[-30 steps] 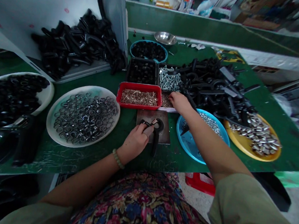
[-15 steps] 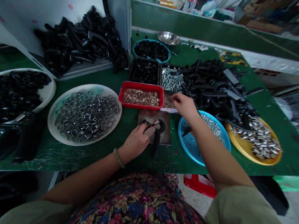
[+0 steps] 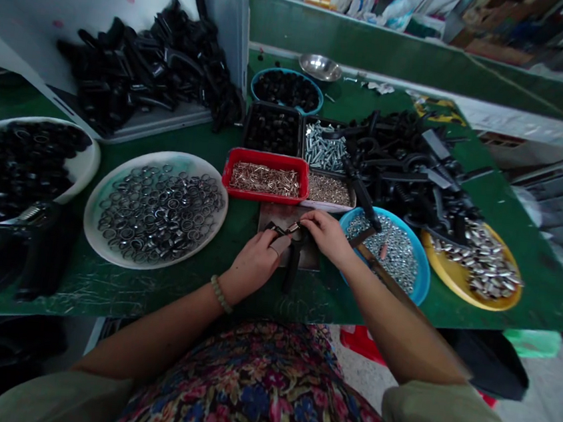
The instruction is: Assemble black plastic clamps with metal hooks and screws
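My left hand (image 3: 254,262) grips a black handle part (image 3: 290,257) that lies on a small metal plate (image 3: 281,216) at the front of the green table (image 3: 262,296). My right hand (image 3: 326,234) sits just right of it, fingertips pinched at the top of the black part, seemingly on a tiny metal piece too small to make out. Right behind the plate stand a red tray (image 3: 265,179) of small metal pins and a white tray (image 3: 328,191) of tiny brownish bits.
A white plate of metal rings (image 3: 156,206) lies at left, beside a plate of black rings (image 3: 20,160). A blue dish of nuts (image 3: 392,248) and a yellow dish of metal sleeves (image 3: 477,264) lie at right. Heaps of black handles (image 3: 407,167) fill the back.
My right hand left the white tray of tiny bits and came back toward me to the black part on the plate. My left hand kept its grip.
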`<state>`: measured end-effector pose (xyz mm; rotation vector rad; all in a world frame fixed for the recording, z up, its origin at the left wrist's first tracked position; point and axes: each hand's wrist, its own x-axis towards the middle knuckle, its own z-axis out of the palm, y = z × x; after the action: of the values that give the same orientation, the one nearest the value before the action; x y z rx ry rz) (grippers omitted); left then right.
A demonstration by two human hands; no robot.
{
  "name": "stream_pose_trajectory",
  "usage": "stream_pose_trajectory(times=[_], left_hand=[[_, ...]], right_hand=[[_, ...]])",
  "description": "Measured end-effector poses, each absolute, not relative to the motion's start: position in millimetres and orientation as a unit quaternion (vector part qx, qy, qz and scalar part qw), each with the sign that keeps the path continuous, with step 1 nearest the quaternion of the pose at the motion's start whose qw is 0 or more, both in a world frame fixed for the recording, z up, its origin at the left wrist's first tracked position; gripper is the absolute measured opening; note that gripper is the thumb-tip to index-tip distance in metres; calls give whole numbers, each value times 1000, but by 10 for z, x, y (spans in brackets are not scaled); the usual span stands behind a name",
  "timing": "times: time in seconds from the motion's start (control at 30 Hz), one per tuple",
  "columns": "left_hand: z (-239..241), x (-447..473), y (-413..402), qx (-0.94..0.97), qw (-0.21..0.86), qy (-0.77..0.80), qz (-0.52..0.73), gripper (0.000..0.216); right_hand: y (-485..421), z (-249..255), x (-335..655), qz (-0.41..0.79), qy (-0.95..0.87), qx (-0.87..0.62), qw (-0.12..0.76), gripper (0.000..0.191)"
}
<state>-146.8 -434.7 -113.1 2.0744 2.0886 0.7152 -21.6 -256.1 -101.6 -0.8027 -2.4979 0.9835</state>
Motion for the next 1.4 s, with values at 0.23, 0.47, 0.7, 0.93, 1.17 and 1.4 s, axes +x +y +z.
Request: stream_pose_trajectory(times=[0.23,0.47,0.7,0.93,1.17,1.4], left_hand=[[-1131,-1476,-4342,686,51,687,235,40],[-1126,-1465,-4345,685,54,689,229,38],[-1148,-1473,-4344,685,69,688,229,41],[-1134,-1476,-4334,681,86,690,231,40],[-1142,-1496,-4326,683,87,687,232,39],[-1171,-1485,-4329,682,74,691,227,43]], right_hand=[[-2626,-1029,-179,215,-937,-226,155,16],[-2788,-1034,-141,90,-975,-186,78,30],[-2728,-893,250,244,-916,-276,161,40],[-2765,-828,120,236,-927,-242,164,24],[-2751,-875,-68,248,-910,-263,202,23],[-2942,-768,323,193,-916,-287,201,25]])
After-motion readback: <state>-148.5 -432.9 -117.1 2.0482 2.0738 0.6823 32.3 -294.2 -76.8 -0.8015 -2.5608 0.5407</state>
